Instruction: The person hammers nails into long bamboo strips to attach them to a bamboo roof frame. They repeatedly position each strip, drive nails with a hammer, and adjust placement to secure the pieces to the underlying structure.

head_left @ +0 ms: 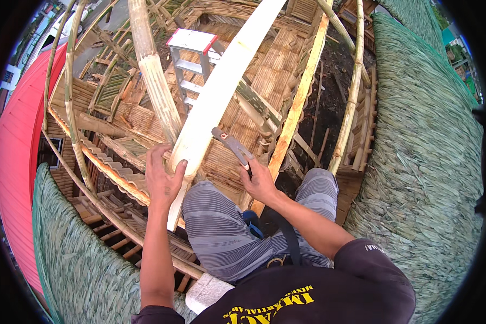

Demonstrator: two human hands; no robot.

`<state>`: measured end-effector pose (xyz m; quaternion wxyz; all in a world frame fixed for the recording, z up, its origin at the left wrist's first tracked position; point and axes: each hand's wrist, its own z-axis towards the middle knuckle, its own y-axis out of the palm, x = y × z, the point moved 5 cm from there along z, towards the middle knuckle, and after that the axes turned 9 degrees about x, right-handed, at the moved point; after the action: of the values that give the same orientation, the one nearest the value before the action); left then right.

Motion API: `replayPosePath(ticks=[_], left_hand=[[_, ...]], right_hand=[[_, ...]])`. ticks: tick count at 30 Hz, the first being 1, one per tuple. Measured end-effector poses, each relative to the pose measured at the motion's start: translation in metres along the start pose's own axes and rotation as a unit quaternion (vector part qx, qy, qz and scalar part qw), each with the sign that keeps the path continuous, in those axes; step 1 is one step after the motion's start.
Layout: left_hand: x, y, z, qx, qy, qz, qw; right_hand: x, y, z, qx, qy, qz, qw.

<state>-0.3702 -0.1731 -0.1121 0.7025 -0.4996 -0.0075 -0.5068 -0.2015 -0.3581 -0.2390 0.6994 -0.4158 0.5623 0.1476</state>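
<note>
A long pale wooden board (pixel 221 97) slants from the top of the head view down to my knees. My left hand (pixel 164 175) grips its left edge near the lower end, thumb on the face and fingers bent at the side. In my right hand (pixel 258 181), just right of the board, is a pair of worn pincers (pixel 232 146) with the head pointing up and left. My fingers close round their handles. My legs in grey striped trousers (pixel 216 232) are bent on either side of the right hand.
Far below is a bamboo slat floor with an aluminium stepladder (pixel 191 40). A thick bamboo pole (pixel 154 81) rises left of the board; a yellowish beam (pixel 297 108) runs to its right. Thatch roofing (pixel 421 151) lies right, more at lower left, beside a red roof (pixel 19 151).
</note>
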Motion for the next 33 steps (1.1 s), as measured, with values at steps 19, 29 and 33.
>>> replayPosePath(ticks=[19, 29, 33], left_hand=[[0.086, 0.244, 0.180, -0.214, 0.191, 0.075, 0.955], [0.071, 0.257, 0.195, -0.219, 0.261, 0.071, 0.938], [0.066, 0.259, 0.195, -0.221, 0.243, 0.054, 0.943]], right_hand=[[0.151, -0.144, 0.069, 0.153, 0.366, -0.089, 0.914], [0.208, -0.060, 0.150, 0.089, 0.424, 0.122, 0.893], [0.233, -0.063, 0.157, 0.107, 0.406, -0.027, 0.907]])
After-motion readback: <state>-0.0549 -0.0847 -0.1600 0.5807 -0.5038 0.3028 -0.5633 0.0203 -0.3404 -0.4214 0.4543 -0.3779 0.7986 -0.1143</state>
